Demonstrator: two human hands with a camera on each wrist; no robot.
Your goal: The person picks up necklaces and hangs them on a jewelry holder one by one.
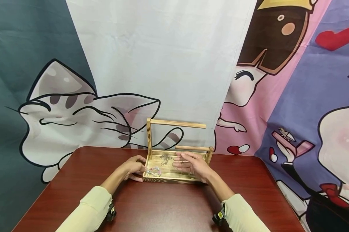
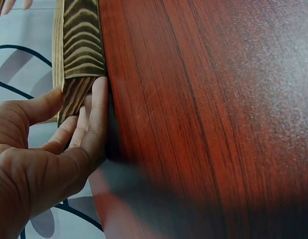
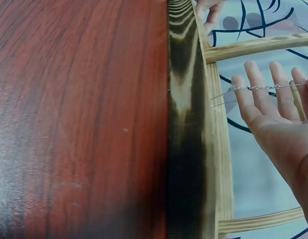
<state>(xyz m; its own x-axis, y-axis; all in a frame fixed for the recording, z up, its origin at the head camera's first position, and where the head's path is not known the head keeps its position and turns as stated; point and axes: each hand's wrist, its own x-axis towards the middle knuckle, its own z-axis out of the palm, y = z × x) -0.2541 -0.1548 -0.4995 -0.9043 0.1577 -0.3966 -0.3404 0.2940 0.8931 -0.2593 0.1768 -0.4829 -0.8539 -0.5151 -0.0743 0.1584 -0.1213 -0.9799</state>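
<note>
Head view bright, glare on surface (image 1: 186, 203) at six o'clock; left wrist view: speckled glare two o'clock, soft shadow five.

A rectangular light-wood rack with a tray base (image 1: 168, 180) stood on a dark red wood-grain table (image 1: 163, 206), which extended before it and to both sides. Behind the rack hung a multicoloured cartoon-printed fabric backdrop (image 1: 174, 64). In the rack's tray, a round pastel beaded bracelet (image 1: 158, 170) lay front left; a tangled silver metal chain (image 1: 165, 158) lay farther back. At the rack's left end was a bare left hand (image 1: 134, 167); over its right half, a bare right hand (image 1: 195, 165).
</note>
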